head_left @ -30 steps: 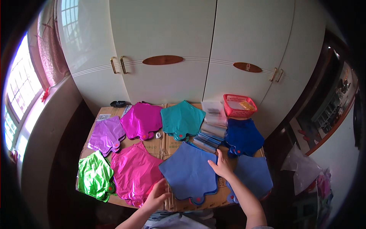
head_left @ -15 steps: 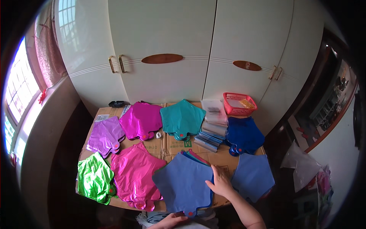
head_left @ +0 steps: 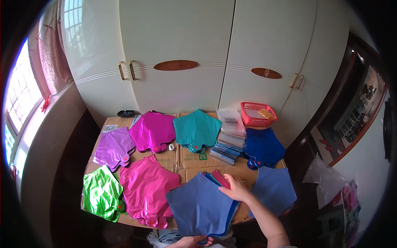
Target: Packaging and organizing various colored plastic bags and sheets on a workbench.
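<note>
A stack of flat star-shaped foil balloons [head_left: 200,202], dull blue on top, lies at the table's near edge, with teal and pink layers fanned out at its upper right. My left hand [head_left: 195,241] grips the tab at the bottom of the stack, its fingers closed around it. At the upper right edge, my right hand [head_left: 236,189] has its thumb on the blue sheet and its fingers on the fanned layers. Just right of it lies another dull blue star balloon pile [head_left: 273,188]. A shiny pink star balloon pile [head_left: 149,188] lies to the left.
Around the cardboard-covered table [head_left: 186,165] are balloon piles in green [head_left: 102,192], lilac [head_left: 113,146], magenta [head_left: 152,130], teal [head_left: 197,129] and dark blue [head_left: 264,146]. Clear plastic packets [head_left: 230,122], flat packs [head_left: 227,149] and a red basket [head_left: 257,115] stand at back right. White cupboards [head_left: 173,33] rise behind.
The stack has turned slightly and its upper right corner has fanned wider, showing more pink and teal. My left hand has moved a little lower and right; my right hand is now on the layers.
</note>
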